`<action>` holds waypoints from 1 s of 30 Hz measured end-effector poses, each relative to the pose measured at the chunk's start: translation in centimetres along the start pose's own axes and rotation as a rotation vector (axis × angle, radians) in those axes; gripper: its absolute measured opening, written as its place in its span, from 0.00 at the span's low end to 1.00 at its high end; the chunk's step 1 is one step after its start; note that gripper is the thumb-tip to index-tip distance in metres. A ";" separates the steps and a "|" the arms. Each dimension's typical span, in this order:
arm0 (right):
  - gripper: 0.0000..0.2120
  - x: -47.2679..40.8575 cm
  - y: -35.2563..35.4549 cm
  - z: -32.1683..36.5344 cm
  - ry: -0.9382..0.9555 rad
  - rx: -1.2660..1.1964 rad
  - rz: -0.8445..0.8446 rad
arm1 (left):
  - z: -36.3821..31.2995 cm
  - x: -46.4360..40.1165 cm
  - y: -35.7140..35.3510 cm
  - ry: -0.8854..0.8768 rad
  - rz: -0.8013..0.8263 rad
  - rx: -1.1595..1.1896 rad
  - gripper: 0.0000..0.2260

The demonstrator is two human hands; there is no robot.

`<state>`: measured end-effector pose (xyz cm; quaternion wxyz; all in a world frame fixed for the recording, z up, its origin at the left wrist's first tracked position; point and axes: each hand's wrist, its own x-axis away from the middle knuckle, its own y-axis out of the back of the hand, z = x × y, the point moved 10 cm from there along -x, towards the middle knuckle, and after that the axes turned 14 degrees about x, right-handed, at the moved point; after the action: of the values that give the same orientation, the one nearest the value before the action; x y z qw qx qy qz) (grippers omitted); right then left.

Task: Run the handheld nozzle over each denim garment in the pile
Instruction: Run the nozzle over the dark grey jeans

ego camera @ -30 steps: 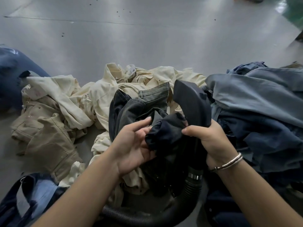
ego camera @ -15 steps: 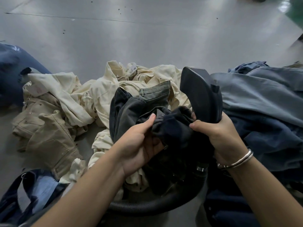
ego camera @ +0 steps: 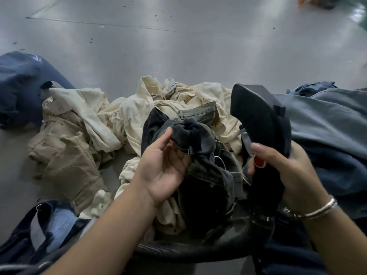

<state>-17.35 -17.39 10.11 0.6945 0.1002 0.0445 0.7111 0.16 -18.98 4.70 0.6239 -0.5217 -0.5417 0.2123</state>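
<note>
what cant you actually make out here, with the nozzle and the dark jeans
Head view, the only one:
- Nozzle mouth: faces away, so no opening shows.
- Hose: runs under the arms and garments; its far end is hidden.
- Dark jeans: bunched in the left hand, full shape unclear.
- Right hand fingers: wrapped behind the handle.

We see the black handheld nozzle (ego camera: 258, 116) raised upright, its broad flat head tilted up and left, a red button on its grip, its ribbed hose (ego camera: 188, 250) curving below. Beside it a dark washed denim garment (ego camera: 202, 155) lies bunched atop cream garments (ego camera: 127, 114).
</note>
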 end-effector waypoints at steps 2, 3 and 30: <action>0.16 1.6 -0.8 1.2 0.066 0.109 0.088 | -1.0 -0.5 0.3 -0.041 -0.009 0.040 0.16; 0.16 2.5 -1.2 1.5 0.082 0.161 0.128 | -1.4 -0.6 0.5 -0.059 -0.012 0.057 0.18; 0.04 3.5 -4.7 0.0 0.046 0.272 0.256 | -1.0 -1.3 2.7 -0.081 -0.146 -0.159 0.14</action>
<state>-12.81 -13.78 9.42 0.5772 0.1819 0.1429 0.7831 1.46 -19.55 1.87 0.5718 -0.5197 -0.6184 0.1434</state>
